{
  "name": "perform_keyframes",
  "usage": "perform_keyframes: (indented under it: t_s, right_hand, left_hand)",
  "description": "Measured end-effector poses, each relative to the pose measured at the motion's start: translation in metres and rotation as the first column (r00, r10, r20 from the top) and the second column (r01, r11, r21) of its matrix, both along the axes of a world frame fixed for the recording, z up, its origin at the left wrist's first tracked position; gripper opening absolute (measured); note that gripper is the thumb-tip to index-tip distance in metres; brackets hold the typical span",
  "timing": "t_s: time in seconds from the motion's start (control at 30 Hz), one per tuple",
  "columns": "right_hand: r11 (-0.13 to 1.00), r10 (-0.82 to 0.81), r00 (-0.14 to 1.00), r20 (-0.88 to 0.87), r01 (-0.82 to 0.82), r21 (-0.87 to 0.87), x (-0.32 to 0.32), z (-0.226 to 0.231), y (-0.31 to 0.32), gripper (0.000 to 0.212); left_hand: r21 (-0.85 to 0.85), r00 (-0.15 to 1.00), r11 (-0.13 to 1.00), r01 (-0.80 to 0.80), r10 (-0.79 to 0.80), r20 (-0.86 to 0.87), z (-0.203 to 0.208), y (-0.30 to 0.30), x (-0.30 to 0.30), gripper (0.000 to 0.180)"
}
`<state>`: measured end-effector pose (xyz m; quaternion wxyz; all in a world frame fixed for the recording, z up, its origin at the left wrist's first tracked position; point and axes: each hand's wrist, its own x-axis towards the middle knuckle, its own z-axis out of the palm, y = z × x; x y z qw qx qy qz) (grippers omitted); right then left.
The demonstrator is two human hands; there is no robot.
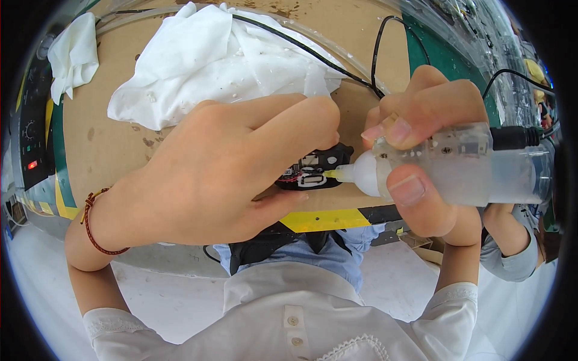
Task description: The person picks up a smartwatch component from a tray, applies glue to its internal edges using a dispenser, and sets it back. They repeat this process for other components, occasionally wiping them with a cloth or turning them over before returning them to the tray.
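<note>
My left hand [235, 162] is closed round a small black electronic device [338, 157], with its fingers hiding much of it. The inner side faces up and shows a white-rimmed part, thin red wires and small components. Between the thumb and fingers of my right hand [430, 120] lies a translucent dispensing syringe [463, 180], held nearly level. Its yellowish needle tip [330, 173] points left and sits at the device's inside; whether it touches cannot be made out. A black cable plug [515, 138] joins the clear holder on the syringe.
Crumpled white cloth [186, 66] with small specks covers the back of the brown work surface [90, 138]. A smaller white cloth [74, 55] lies far left, above a black control box [31, 132] with a red light. Black cables [301, 45] cross behind my hands. Another person's arm [509, 231] shows at right.
</note>
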<state>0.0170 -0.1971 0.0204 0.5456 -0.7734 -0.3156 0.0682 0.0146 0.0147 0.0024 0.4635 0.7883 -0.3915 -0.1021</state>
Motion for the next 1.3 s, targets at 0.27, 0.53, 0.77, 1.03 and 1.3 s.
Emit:
perform_keyframes:
  t_s: [0.27, 0.53, 0.77, 1.03, 1.3]
  right_hand:
    - [1.0, -0.001, 0.999, -0.046, 0.0, -0.016, -0.001, 0.003, -0.001, 0.033]
    - [1.0, -0.006, 0.999, -0.035, 0.007, 0.017, -0.003, 0.0, -0.001, 0.033]
    - [0.997, -0.028, 0.997, -0.07, 0.032, 0.066, -0.004, -0.002, -0.001, 0.035]
    - [0.997, -0.028, 0.997, -0.078, 0.033, 0.065, -0.003, -0.002, -0.001, 0.036]
    - [0.997, -0.059, 0.996, -0.07, 0.062, 0.051, -0.007, -0.01, -0.014, 0.037]
  left_hand:
    - [-0.011, 1.0, 1.0, 0.008, -0.008, -0.013, -0.001, -0.001, 0.0, 0.034]
    - [0.0, 1.0, 1.0, 0.007, -0.007, 0.004, 0.0, -0.002, 0.0, 0.034]
    - [0.007, 1.0, 1.0, 0.006, -0.006, 0.007, 0.001, -0.002, 0.0, 0.034]
    - [0.012, 1.0, 1.0, -0.003, 0.002, 0.012, 0.0, -0.001, -0.001, 0.034]
    - [0.025, 1.0, 1.0, -0.003, 0.003, 0.009, 0.001, -0.002, -0.001, 0.034]
